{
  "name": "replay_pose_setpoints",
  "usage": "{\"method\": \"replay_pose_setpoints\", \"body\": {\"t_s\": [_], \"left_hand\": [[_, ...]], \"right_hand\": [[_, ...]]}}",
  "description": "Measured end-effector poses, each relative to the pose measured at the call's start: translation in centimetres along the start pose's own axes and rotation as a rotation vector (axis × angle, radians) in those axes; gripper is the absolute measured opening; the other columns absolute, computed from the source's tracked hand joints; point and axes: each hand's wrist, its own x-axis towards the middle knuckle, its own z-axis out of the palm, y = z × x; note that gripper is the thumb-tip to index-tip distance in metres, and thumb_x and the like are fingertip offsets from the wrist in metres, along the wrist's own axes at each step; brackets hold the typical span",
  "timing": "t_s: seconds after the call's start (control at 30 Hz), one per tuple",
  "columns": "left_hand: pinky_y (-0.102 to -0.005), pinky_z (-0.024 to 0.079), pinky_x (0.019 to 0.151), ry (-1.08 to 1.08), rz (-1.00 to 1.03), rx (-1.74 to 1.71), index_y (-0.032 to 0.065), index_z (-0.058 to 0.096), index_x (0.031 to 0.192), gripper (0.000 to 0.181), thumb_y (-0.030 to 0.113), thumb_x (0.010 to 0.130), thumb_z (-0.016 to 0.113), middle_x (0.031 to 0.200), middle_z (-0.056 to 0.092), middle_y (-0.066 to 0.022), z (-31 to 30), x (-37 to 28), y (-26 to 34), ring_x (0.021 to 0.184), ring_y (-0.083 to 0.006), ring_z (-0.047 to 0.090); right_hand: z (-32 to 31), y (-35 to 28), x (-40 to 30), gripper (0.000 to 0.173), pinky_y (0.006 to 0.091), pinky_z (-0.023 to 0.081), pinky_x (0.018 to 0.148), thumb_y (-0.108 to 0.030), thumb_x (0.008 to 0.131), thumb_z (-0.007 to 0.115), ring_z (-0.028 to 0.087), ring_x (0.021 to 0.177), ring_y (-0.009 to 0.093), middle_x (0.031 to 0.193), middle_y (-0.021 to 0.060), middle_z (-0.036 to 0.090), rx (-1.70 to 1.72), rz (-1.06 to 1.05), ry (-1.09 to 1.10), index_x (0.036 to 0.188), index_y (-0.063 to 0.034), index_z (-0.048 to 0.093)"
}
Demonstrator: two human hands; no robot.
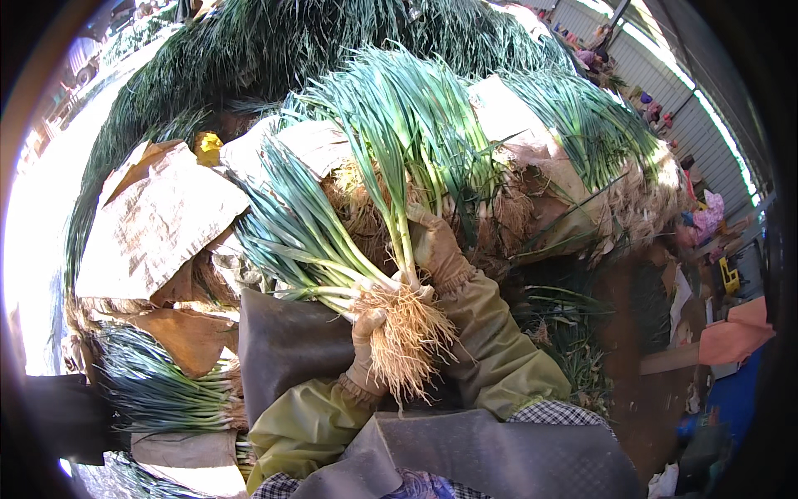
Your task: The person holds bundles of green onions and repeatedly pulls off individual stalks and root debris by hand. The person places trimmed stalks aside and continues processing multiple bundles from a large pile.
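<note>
A bunch of green onions (324, 231) with long tan roots lies across my hands, its leaves fanning up and to the left. My left hand (368, 349), in a dirty glove, is closed around the root end from below. My right hand (436, 246), gloved too, grips the upright stalks just above the roots, its fingers partly hidden behind them. Right behind stands a larger heap of green onions (424, 125), roots towards me. A dark rubbery apron (293, 349) covers my lap beneath the bunch.
More green onions (580, 118) are piled at the right, and a long dark green row (249, 50) curves behind. Brown paper sheets (162, 218) lie at the left above stacked green onions (168, 380). Loose leaves (573, 349) litter the ground at the right. People (704, 218) are in the right background.
</note>
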Motion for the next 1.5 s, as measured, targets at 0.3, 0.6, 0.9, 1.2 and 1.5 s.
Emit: {"method": "replay_pose_setpoints", "body": {"t_s": [0.3,0.6,0.9,1.2,1.5], "left_hand": [[-0.0421,0.047,0.094,-0.018,-0.009,-0.019,0.0058,0.034,0.136,0.068,0.026,0.076,0.06,0.124,0.05,-0.0209,-0.2,0.1,-0.4,0.108,-0.0287,0.054],[-0.0405,0.046,0.094,-0.036,0.061,-0.03,0.0066,0.035,0.136,0.068,0.025,0.075,0.061,0.123,0.049,-0.0148,-0.3,0.2,0.0,0.114,-0.0275,0.049],[-0.0425,0.042,0.101,0.171,-0.028,0.12,-0.0004,0.036,0.132,0.063,0.021,0.076,0.059,0.126,0.047,-0.0205,0.5,0.6,-0.4,0.119,-0.0312,0.046],[-0.0437,0.037,0.104,-0.045,-0.022,0.093,0.0077,0.034,0.138,0.064,0.03,0.082,0.056,0.134,0.043,-0.0193,-0.1,0.4,0.3,0.121,-0.03,0.046],[-0.042,0.048,0.09,0.148,-0.064,0.261,-0.0004,0.037,0.133,0.066,0.032,0.08,0.058,0.12,0.054,-0.0198,0.1,0.0,1.2,0.104,-0.0296,0.057]], "right_hand": [[2.5,-2.5,-1.8,0.021,0.0308,0.05,0.066,-0.022,0.092,0.05,0.056,0.072,0.017,0.083,0.0078,0.059,-0.166,-0.175,0.056,0.092,-0.0021,0.058],[4.1,-1.3,-9.3,0.021,0.0281,0.046,0.062,-0.021,0.093,0.049,0.054,0.064,0.015,0.075,0.0061,0.057,-0.336,-0.319,0.112,0.093,-0.0017,0.057],[-1.5,-1.7,-16.4,0.021,0.0336,0.048,0.065,-0.019,0.093,0.048,0.053,0.06,0.018,0.07,0.008,0.054,-0.329,-0.476,0.426,0.087,-0.0004,0.056],[-6.0,-7.4,-15.8,0.036,0.0324,0.047,0.083,-0.026,0.092,0.051,0.059,0.093,0.019,0.102,0.0117,0.061,-0.92,0.443,0.539,0.117,-0.0008,0.055],[3.3,-4.6,-10.9,0.029,0.0297,0.048,0.065,-0.029,0.089,0.059,0.06,0.072,0.017,0.083,0.008,0.061,-1.126,-0.04,-0.31,0.099,-0.0015,0.063]]}}
